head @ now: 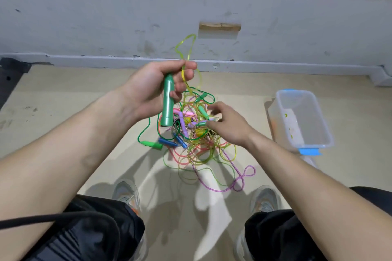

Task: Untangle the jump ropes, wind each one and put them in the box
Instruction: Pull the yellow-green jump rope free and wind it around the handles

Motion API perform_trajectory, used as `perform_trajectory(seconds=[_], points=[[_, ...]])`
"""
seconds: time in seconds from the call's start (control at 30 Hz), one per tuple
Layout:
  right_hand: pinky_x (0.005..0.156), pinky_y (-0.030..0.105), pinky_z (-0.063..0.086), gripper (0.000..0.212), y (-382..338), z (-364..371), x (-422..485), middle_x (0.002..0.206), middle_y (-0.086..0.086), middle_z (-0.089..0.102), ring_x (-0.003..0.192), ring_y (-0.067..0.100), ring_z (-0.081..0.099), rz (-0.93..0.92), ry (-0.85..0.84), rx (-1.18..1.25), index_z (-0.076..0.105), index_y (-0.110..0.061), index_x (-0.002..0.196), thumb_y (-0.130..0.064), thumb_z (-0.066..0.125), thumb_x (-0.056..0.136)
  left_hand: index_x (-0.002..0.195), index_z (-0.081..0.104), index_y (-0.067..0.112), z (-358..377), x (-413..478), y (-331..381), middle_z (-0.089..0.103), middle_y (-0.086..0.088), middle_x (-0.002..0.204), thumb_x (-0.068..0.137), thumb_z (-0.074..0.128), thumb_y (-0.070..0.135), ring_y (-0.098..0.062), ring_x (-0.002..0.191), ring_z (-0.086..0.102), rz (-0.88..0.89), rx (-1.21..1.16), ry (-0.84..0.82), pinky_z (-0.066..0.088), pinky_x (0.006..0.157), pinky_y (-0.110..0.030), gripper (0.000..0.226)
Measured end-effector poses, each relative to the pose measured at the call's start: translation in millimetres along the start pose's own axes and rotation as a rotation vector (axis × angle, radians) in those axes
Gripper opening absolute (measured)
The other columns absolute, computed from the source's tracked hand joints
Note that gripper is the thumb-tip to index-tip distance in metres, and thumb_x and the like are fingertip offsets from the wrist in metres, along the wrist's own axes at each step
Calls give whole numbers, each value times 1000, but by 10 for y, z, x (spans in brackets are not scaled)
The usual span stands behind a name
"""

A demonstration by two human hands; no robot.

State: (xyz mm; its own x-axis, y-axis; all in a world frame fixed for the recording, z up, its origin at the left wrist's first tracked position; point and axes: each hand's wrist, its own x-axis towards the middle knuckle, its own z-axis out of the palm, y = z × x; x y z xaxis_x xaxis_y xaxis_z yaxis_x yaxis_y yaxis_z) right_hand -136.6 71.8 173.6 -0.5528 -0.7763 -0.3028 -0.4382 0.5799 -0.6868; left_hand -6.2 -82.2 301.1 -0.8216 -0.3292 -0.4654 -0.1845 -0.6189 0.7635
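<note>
A green handle [167,101] is gripped by the left hand [157,89], the right hand [224,121] is spread loosely over the tangle [197,133], and the box [326,133] at right is unfilled.

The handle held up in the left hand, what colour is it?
Green; the handle in the left hand shows clearly in the head view.

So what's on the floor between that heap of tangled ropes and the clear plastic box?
Nothing: in the head view the floor between the rope tangle and the box is bare, apart from the right hand reaching over the tangle's edge.
</note>
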Motion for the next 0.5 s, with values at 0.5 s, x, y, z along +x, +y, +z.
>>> perform_trajectory(seconds=[0.5], points=[[72, 40, 58, 21, 8, 115, 110, 80, 7, 75, 66, 22, 69, 100, -128, 107, 62, -12, 84, -25, 57, 100, 95, 59, 18, -328, 105, 56, 69, 6, 67, 105, 40, 23, -6, 49, 58, 176, 171, 337, 28, 40, -15, 22]])
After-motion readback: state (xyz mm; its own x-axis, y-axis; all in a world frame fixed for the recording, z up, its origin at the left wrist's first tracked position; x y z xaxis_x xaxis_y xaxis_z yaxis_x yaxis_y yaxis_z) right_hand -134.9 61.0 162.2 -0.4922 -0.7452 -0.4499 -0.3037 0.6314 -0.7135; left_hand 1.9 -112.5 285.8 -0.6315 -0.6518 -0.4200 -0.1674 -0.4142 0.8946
